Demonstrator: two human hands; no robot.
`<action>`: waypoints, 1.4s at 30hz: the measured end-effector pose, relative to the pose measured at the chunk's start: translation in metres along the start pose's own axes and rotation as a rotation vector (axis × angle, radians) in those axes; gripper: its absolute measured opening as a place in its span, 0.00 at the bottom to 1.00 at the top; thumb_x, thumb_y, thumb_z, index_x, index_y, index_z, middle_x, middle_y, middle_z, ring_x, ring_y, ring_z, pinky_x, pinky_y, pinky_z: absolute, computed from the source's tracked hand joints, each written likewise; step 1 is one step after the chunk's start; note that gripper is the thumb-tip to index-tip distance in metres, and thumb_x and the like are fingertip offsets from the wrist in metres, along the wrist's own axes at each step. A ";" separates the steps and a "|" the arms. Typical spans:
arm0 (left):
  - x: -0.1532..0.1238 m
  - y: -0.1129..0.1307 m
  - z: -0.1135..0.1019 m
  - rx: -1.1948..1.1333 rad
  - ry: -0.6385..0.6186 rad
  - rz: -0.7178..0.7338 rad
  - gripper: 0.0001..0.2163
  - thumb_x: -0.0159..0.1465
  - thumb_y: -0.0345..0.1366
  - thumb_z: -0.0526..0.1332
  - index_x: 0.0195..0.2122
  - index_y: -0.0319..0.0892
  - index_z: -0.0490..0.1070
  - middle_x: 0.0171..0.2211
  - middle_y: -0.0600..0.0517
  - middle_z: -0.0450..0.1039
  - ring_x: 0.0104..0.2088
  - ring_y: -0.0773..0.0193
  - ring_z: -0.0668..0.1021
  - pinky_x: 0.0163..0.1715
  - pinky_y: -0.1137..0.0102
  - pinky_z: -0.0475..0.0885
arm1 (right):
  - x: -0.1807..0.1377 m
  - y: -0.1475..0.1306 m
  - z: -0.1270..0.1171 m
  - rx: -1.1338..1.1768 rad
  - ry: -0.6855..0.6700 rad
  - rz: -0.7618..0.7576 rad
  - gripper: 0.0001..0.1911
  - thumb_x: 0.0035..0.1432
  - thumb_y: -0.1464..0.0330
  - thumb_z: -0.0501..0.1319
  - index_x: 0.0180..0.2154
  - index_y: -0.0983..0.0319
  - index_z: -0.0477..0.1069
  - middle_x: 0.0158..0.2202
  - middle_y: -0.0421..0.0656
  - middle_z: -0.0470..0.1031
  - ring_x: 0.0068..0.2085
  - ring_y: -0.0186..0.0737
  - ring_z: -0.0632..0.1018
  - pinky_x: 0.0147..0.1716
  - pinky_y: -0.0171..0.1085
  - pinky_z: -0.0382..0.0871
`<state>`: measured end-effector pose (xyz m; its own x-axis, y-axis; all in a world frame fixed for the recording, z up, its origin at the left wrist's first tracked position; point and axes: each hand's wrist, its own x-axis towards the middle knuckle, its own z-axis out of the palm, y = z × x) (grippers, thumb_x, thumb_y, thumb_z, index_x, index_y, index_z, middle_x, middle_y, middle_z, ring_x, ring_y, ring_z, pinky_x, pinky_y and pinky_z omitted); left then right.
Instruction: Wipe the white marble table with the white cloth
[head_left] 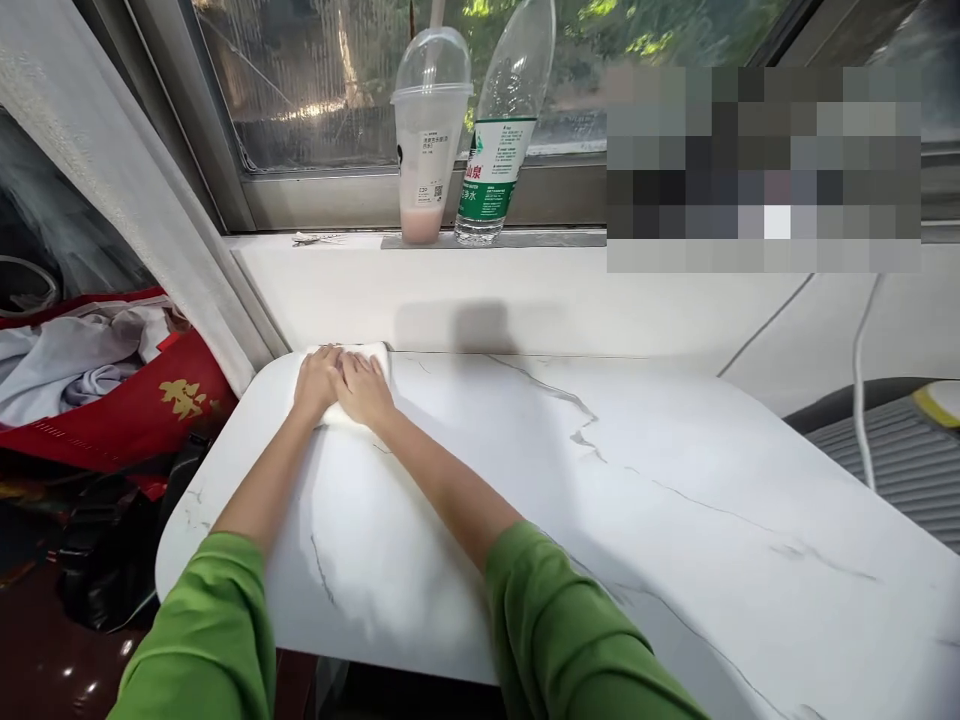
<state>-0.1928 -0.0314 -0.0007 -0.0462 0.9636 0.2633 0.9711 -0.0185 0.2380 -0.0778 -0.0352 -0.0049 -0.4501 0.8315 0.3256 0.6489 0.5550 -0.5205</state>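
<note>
Both of my hands rest side by side on a white folded cloth [373, 353] at the far left corner of a white marble-patterned table [600, 500]. My left hand [316, 380] lies palm down on the cloth's left part, fingers stretched flat. My right hand [363, 387] presses flat on the cloth beside it, fingers together and extended toward the wall. Green sleeves cover both forearms near the camera.
On the window sill behind stand a domed plastic cup [430, 140] with a little pink drink and a clear water bottle [501, 130] with a green label. A curtain [127, 190] hangs at left above red bags and clothes [112, 390]. A white cable [862, 380] runs down at right.
</note>
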 end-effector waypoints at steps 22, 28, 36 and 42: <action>-0.201 0.121 -0.014 0.011 -0.150 0.534 0.32 0.70 0.37 0.48 0.71 0.39 0.32 0.70 0.41 0.42 0.69 0.48 0.47 0.65 0.48 0.52 | -0.225 0.015 -0.121 0.101 -0.453 -0.054 0.38 0.69 0.51 0.38 0.69 0.71 0.40 0.71 0.50 0.36 0.71 0.45 0.39 0.68 0.54 0.28; -0.098 0.140 0.014 -0.017 -0.295 0.519 0.29 0.67 0.38 0.47 0.68 0.32 0.47 0.68 0.41 0.50 0.69 0.55 0.51 0.67 0.53 0.45 | -0.155 0.062 -0.117 0.037 -0.307 0.214 0.35 0.70 0.55 0.35 0.69 0.70 0.44 0.71 0.51 0.43 0.71 0.44 0.43 0.67 0.52 0.32; 0.008 0.179 0.052 0.003 -0.238 0.345 0.29 0.67 0.38 0.46 0.68 0.30 0.48 0.69 0.43 0.50 0.69 0.58 0.52 0.68 0.59 0.43 | -0.073 0.152 -0.120 -0.233 -0.157 0.085 0.27 0.70 0.64 0.39 0.65 0.68 0.55 0.68 0.50 0.54 0.69 0.43 0.53 0.67 0.49 0.41; -0.007 0.188 0.050 0.027 -0.209 0.300 0.28 0.68 0.35 0.43 0.68 0.29 0.48 0.69 0.43 0.49 0.69 0.58 0.52 0.68 0.59 0.42 | -0.081 0.156 -0.119 -0.248 -0.085 0.035 0.26 0.70 0.63 0.39 0.64 0.64 0.58 0.67 0.49 0.57 0.68 0.44 0.57 0.66 0.51 0.45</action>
<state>0.0018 -0.0281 -0.0050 0.2879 0.9501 0.1200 0.9400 -0.3043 0.1541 0.1333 -0.0136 -0.0182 -0.4676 0.8512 0.2381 0.7907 0.5233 -0.3177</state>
